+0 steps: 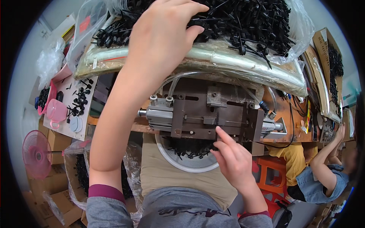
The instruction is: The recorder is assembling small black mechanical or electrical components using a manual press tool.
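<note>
At the top, my left hand [163, 36] is over a heap of small black plastic parts with thin stems [243, 22]. Its thumb and forefinger are spread, with nothing visible between them; the other fingers are partly hidden. My right hand [234, 159] is at the front edge of a dark metal fixture [194, 127], forefinger stretched to a narrow dark piece near the small centre block [209, 120]. Thumb and remaining fingers are bent below, with no held thing showing. Silver air cylinders [159, 117] flank the fixture. Beneath it, a white basket [182, 168] on my lap holds more black parts.
A plastic-wrapped ledge [190, 57] edges the heap. Clear air hoses run behind the fixture. On the left are a white board [61, 117] with loose black parts, a pink cup [56, 111] and a pink fan [37, 154]. Another person [323, 174] sits at right.
</note>
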The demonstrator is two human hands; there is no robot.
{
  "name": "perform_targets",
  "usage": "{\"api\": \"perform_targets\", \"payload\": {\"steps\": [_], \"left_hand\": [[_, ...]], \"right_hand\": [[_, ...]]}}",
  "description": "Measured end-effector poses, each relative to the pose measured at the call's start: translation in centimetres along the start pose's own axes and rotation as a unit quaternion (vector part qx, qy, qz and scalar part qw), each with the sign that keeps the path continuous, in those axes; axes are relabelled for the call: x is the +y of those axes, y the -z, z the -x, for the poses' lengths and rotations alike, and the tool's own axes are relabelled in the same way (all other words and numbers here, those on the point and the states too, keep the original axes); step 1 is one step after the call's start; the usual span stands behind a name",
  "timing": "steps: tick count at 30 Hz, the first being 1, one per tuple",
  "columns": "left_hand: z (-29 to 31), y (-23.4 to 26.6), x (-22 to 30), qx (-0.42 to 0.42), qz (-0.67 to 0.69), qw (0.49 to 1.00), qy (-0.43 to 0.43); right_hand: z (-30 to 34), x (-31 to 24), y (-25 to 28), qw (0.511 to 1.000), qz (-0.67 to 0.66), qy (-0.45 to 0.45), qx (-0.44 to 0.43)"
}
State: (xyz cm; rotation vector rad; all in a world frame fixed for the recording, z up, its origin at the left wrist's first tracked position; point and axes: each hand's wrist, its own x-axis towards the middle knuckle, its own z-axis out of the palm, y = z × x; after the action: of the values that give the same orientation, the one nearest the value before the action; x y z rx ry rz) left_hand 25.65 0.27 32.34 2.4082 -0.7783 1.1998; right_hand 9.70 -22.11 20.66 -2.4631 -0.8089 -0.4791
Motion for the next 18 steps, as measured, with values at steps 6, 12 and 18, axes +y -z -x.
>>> {"api": "perform_targets", "payload": {"steps": [6, 12, 18], "left_hand": [[-1.8, -2.7, -1.0, -0.087, -0.036, 0.995, 0.03], [-3.3, 0.7, 0.8, -0.031, 0.288, 0.931, 0.221], [-0.5, 3.3, 0.7, -0.1, 0.383, 0.893, 0.215]], "right_hand": [[-0.9, 0.0, -0.8, 0.997, 0.072, 0.025, -0.002], [-1.5, 0.0, -0.7, 0.997, 0.075, 0.016, -0.001], [-2.4, -0.6, 0.9, 0.997, 0.059, 0.01, -0.049]]}}
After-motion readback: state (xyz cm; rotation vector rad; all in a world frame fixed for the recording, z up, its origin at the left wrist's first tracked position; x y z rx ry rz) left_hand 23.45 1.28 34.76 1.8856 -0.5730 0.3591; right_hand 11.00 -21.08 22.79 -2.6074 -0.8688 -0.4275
